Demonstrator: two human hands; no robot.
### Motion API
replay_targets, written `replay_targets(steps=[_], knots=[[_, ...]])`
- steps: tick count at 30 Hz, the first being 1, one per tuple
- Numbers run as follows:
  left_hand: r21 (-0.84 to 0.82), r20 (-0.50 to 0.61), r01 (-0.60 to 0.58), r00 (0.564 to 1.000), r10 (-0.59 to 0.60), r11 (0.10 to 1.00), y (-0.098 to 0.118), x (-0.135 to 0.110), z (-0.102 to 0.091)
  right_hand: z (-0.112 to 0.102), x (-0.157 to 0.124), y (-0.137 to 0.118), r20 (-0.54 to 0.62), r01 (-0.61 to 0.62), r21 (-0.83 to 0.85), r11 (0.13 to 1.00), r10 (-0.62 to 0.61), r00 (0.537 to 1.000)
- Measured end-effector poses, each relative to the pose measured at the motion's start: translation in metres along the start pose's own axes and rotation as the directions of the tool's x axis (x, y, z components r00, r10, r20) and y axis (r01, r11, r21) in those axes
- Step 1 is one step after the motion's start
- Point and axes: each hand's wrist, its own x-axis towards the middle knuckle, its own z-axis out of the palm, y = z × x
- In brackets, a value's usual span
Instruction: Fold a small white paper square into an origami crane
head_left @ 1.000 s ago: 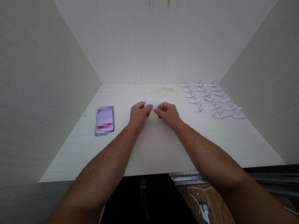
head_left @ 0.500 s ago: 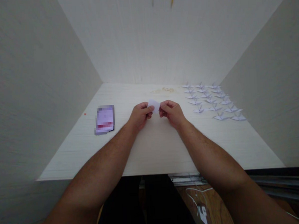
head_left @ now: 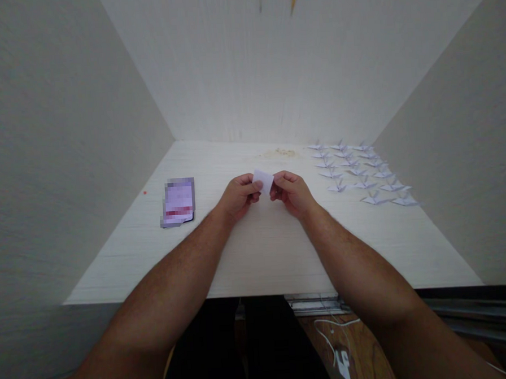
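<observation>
A small folded piece of white paper [head_left: 264, 179] is held up between my two hands over the middle of the white table [head_left: 265, 251]. My left hand [head_left: 241, 194] pinches its left side, with the thumb lying across the front. At the paper's right edge, my right hand [head_left: 290, 188] has thumb and fingertips closed on it. The undersides of the fingers are partly hidden. Several folded white paper cranes [head_left: 354, 172] stand in rows on the right part of the table.
On the left lies a pixelated purple item [head_left: 179, 202], perhaps a phone. Crumb-like bits [head_left: 284, 153] are scattered near the back wall. A small red spot [head_left: 145, 193] marks the left edge. Panels rise on three sides. A white cable [head_left: 328, 338] lies on the floor below.
My hands keep their pinch on the paper and have hardly moved. The paper is turned slightly, and the whole view has shifted a little.
</observation>
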Motion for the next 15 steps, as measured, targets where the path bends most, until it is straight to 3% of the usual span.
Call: replay_targets(steps=[9, 15], knots=[[-0.027, 0.033, 0.022, 0.999, -0.021, 0.999, 0.0024, -0.0017, 0.0011, -0.0002, -0.0002, 0.0012, 0.021, 0.023, -0.021, 1.000, -0.022, 1.000], [0.021, 0.005, 0.043, 0.999, -0.044, 0.999, 0.0031, -0.0005, 0.0023, -0.0038, 0.0037, 0.0006, -0.042, 0.211, -0.243, 0.947, -0.227, 0.973]])
